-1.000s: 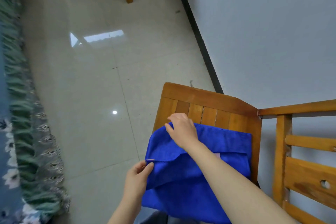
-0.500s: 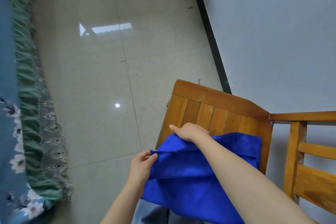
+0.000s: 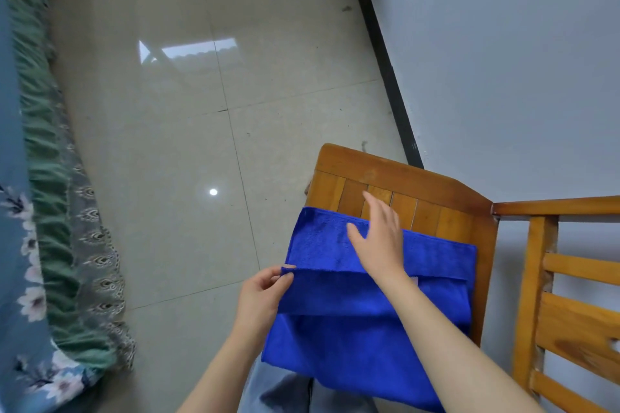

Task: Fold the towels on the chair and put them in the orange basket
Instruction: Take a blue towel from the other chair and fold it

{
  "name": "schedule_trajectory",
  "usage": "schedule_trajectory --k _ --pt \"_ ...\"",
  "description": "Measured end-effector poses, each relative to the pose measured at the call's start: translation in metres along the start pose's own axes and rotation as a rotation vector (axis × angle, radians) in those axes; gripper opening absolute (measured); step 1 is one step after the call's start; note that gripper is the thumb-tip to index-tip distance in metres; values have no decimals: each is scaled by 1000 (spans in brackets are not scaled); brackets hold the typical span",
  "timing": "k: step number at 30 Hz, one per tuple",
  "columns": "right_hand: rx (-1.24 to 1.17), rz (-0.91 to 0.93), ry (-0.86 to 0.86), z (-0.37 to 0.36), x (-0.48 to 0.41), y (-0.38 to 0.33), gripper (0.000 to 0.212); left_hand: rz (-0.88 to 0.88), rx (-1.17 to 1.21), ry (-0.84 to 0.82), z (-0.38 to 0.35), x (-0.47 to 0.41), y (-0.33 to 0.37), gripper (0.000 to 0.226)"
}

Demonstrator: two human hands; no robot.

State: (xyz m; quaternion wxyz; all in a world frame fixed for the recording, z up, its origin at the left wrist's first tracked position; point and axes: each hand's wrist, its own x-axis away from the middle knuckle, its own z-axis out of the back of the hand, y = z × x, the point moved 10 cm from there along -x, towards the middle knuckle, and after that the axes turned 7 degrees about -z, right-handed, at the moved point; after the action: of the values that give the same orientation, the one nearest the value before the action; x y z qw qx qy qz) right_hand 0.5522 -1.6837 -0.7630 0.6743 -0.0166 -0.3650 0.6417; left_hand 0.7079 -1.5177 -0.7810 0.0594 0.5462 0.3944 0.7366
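The towel [image 3: 335, 312] is plain vivid blue, the chair [image 3: 385, 174] orange-brown wood. The floor [image 3: 167, 144] is pale grey-beige tile; the wall [image 3: 503, 60] whitish, with black skirting [image 3: 379, 43]. At the frame's left, a cloth [image 3: 13, 178] shows blue with pale flowers, green ruffles and grey lace.

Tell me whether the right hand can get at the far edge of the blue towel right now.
Probably yes: the right hand is spread open over the far edge of the blue towel on the chair, nothing between; the left hand only pinches a fold corner.
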Motion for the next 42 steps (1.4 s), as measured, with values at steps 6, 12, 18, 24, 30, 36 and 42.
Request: schedule_trajectory --k 6,12,18,24,30,36,42 --pt "226 -104 -471 -29 64 99 61 -141 -69 -201 -25 9 40 25" --pt "352 -309 -243 43 39 161 1 -206 -42 -213 -24 12 65 20" --pt "-435 -590 -16 87 29 204 14 -135 -52 -126 -36 -34 57 14" --pt "-68 -609 303 106 2 208 16 -134 -209 21 -49 -90 42 16" --pt "323 -493 248 89 -19 201 22 -208 -626 107 -49 -121 44 5" --pt "338 -387 147 88 -24 209 45 -252 -772 72 -53 -123 45 8" --pt "570 -256 -69 79 -33 205 39 -290 -792 31 -60 -120 58 11"
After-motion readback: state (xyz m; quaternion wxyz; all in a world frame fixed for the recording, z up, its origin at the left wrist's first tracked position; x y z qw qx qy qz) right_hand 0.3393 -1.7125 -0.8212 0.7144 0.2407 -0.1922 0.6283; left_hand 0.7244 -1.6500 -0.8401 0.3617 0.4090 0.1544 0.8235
